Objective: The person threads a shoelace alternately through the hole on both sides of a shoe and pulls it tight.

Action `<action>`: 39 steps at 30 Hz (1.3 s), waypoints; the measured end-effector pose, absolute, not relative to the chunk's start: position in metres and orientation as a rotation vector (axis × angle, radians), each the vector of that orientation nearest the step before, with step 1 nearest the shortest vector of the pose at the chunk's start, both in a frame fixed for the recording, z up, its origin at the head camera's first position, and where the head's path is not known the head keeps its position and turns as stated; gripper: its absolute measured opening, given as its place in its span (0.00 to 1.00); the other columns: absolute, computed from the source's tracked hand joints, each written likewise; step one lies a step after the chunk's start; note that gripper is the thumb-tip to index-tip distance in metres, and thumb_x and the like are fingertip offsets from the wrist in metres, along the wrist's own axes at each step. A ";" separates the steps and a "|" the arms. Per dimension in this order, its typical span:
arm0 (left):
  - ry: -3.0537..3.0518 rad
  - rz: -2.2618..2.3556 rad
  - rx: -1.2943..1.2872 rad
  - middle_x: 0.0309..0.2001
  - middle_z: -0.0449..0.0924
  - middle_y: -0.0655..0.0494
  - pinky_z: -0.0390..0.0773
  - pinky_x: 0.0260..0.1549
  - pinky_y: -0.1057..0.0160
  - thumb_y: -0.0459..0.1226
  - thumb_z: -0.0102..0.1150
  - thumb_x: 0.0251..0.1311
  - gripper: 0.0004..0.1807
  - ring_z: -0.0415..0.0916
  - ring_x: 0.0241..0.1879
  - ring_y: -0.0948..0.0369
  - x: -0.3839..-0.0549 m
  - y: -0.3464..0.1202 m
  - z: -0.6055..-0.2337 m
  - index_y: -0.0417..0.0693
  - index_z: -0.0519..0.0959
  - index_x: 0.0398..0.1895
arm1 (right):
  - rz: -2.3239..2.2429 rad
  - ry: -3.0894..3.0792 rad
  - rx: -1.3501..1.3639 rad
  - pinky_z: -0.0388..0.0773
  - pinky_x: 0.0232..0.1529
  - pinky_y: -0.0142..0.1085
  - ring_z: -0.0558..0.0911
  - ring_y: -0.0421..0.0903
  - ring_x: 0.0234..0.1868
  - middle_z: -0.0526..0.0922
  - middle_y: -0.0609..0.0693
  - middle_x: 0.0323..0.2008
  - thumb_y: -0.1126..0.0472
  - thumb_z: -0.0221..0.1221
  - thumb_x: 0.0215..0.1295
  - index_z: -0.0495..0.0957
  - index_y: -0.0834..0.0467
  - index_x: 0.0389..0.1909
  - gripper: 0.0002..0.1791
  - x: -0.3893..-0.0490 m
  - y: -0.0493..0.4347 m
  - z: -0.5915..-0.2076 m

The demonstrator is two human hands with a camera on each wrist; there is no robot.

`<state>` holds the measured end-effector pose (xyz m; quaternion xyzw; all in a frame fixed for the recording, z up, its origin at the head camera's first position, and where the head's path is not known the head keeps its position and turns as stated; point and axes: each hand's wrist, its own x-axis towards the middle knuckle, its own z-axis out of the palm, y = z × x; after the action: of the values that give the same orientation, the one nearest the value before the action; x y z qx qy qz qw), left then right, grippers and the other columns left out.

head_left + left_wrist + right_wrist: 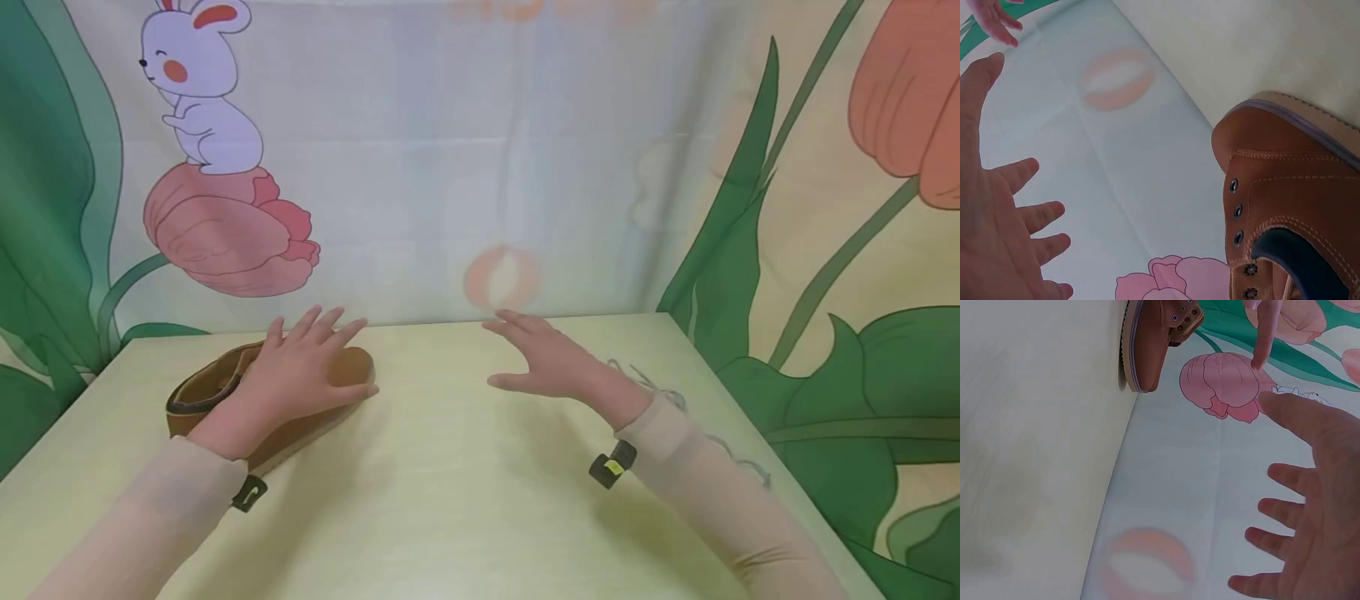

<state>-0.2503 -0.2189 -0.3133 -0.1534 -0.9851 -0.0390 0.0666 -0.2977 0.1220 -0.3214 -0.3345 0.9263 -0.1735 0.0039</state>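
A brown leather shoe (352,367) stands on the left of the table, its toe pointing to the back right. In the left wrist view, the shoe (1291,162) shows bare metal eyelets and a dark padded collar. My left hand (300,367) is held above it with fingers spread, hiding part of its upper. Nothing is in that hand. My right hand (543,354) hovers over the right half of the table, fingers extended and holding nothing. Beside and behind the right forearm lies a thin grey shoelace (671,396), partly hidden by the sleeve.
The pale table (450,500) reaches back to a hanging cloth (420,167) printed with a rabbit, tulips and leaves. Its right edge slants along the printed leaves. Small black devices, such as the wrist device (612,464), are strapped at both wrists.
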 end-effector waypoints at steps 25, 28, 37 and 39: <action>-2.956 -0.265 -0.388 0.70 0.71 0.35 0.76 0.57 0.34 0.55 0.69 0.60 0.44 0.69 0.68 0.36 -0.222 -0.264 -0.327 0.45 0.66 0.75 | -0.620 2.805 -1.163 0.61 0.78 0.51 0.63 0.56 0.79 0.67 0.56 0.76 0.51 0.62 0.71 0.65 0.58 0.75 0.35 -0.287 0.092 -0.343; -2.963 -0.258 -0.335 0.66 0.75 0.32 0.79 0.52 0.35 0.54 0.69 0.60 0.42 0.73 0.63 0.35 -0.219 -0.274 -0.334 0.37 0.69 0.70 | -0.640 2.793 -1.180 0.61 0.78 0.51 0.64 0.56 0.78 0.68 0.56 0.75 0.52 0.61 0.72 0.66 0.59 0.74 0.34 -0.285 0.088 -0.348; -2.984 -0.271 -0.292 0.33 0.85 0.47 0.81 0.32 0.48 0.50 0.70 0.59 0.29 0.82 0.32 0.51 -0.215 -0.295 -0.352 0.32 0.79 0.50 | -0.645 2.801 -1.198 0.66 0.76 0.51 0.69 0.56 0.76 0.72 0.58 0.72 0.55 0.60 0.73 0.70 0.60 0.71 0.29 -0.277 0.082 -0.359; -2.994 -0.251 -0.311 0.31 0.85 0.50 0.81 0.32 0.48 0.49 0.71 0.59 0.26 0.82 0.32 0.51 -0.216 -0.298 -0.356 0.35 0.81 0.47 | -0.654 2.805 -1.217 0.67 0.75 0.50 0.70 0.56 0.74 0.74 0.58 0.71 0.55 0.60 0.73 0.71 0.60 0.70 0.27 -0.276 0.079 -0.362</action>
<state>-0.2161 -0.2981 -0.3562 -0.1029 -0.9894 -0.0828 0.0605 -0.2758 0.0789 -0.3616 -0.3892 0.8971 -0.2090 0.0074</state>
